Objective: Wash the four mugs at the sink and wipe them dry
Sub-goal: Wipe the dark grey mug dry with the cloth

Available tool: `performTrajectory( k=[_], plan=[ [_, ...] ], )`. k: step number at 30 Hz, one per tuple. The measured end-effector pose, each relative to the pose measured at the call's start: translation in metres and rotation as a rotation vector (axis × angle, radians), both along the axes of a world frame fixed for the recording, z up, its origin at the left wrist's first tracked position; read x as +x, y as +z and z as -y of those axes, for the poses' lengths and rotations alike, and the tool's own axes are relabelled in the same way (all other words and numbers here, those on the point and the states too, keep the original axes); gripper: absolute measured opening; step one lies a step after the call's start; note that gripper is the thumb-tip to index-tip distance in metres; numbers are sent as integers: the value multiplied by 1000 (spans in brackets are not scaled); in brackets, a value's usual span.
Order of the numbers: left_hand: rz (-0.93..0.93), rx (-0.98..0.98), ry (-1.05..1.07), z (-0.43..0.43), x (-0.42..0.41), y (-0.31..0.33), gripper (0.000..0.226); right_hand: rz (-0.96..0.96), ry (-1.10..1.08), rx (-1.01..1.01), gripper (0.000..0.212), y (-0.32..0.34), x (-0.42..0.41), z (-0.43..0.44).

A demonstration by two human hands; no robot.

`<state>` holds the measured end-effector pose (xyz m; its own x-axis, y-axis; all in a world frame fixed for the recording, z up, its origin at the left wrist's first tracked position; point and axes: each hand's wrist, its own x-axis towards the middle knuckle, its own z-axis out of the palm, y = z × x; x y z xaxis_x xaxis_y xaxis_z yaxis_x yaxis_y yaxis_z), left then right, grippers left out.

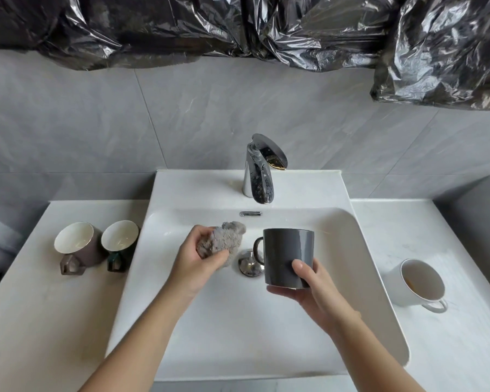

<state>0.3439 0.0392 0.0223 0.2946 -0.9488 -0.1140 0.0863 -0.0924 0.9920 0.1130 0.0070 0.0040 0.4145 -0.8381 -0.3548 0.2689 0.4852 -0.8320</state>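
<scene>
Cupping grey mug (287,251), clutching cloth (222,240)

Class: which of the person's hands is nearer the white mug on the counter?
Right. The right hand, holding the grey mug, is left of the white mug; the left hand, gripping the cloth, lies farther left.

Faucet (262,171) overhangs basin (238,335) rear (front w/ room).

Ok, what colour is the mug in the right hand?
Dark grey, glossy: the mug in the right hand shows best in the head view.
</scene>
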Motion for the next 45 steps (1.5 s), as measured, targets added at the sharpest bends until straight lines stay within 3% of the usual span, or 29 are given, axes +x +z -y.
performTrajectory(
  k=[6,10,14,18,24,28,30,33,36,38,45],
  plan=[
    [16,-99,-40,-16,-58,3,49,78,21,21,100,7,19,-7],
    [45,-46,14,-6,-68,5,63,52,79,-61,75,8,23,-7],
    [18,-59,5,-3,-72,3,47,15,29,-71,62,8,24,-10],
    [95,-87,-26,-20,-88,-9,52,-61,-69,-98,50,7,24,-3],
    [23,-56,6,-1,-73,-4,51,-73,-49,-97,65,1,29,-12],
    [80,-62,-32,-20,-83,-5,60,-155,-100,-171,54,8,33,-1],
    [18,-4,-9,-14,-78,-1,59,-177,-97,-196,57,8,35,-4],
    [-110,137,44,-7,-68,10,32,-201,-53,-207,69,7,28,-7],
    [-284,215,137,-10,-66,13,11,-236,-6,-174,56,12,24,-5],
    [-346,225,151,-11,-66,13,13,-229,67,-101,46,13,26,-5],
    [-330,245,116,-6,-63,16,22,-159,56,-101,47,16,35,-6]
  ],
)
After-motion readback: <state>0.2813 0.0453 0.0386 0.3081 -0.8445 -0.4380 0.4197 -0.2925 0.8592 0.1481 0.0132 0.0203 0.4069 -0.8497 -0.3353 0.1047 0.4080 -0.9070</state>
